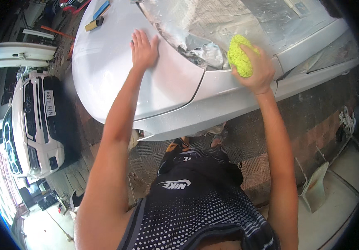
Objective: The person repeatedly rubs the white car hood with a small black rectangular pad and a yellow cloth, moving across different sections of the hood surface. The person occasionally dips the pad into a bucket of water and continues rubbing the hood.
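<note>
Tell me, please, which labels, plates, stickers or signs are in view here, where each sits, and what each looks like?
Number plate: front of the white car at far left; small white rectangle, dark characters.
Windscreen sticker: on the glass of the silver car, upper right; small pale rectangle, blurred.
Shorts logo: on the person's dark shorts, bottom centre; white mark.
No packages or screens show.

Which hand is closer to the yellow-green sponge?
Right. The right hand grips the yellow-green sponge at the base of the windshield. The left hand rests flat on the silver hood, apart from the sponge.
</note>
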`<state>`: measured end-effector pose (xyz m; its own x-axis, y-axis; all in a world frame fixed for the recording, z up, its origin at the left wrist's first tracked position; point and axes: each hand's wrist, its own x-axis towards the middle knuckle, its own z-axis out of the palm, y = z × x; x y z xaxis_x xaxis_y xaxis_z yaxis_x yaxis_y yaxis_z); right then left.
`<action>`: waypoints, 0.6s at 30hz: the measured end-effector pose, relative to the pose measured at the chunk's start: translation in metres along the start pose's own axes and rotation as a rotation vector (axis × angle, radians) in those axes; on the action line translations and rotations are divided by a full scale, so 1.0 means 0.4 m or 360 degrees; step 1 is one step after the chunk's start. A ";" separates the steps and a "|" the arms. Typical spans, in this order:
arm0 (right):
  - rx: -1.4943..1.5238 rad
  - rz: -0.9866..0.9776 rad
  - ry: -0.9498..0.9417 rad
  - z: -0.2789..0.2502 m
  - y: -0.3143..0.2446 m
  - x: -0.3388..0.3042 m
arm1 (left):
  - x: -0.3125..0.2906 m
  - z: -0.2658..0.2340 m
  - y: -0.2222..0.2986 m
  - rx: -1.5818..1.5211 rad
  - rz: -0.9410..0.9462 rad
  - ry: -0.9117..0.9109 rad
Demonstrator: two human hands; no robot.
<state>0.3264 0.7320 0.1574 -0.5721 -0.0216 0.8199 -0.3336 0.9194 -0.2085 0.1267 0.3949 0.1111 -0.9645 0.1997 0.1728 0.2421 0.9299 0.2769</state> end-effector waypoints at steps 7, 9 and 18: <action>-0.0021 0.0010 -0.0023 -0.007 0.021 -0.013 | -0.118 0.031 0.045 -0.0021 0.0463 -0.0036; 0.0013 -0.0004 -0.0036 -0.003 -0.004 0.007 | -0.029 -0.011 -0.062 -0.0046 -0.0142 0.0202; 0.0058 -0.0005 -0.0042 0.000 0.008 0.002 | -0.051 -0.018 -0.117 -0.0143 -0.0196 0.0143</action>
<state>0.3247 0.7349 0.1573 -0.5905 -0.0354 0.8062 -0.3623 0.9043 -0.2257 0.1357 0.3449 0.1014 -0.9751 0.0540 0.2150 0.1352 0.9135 0.3838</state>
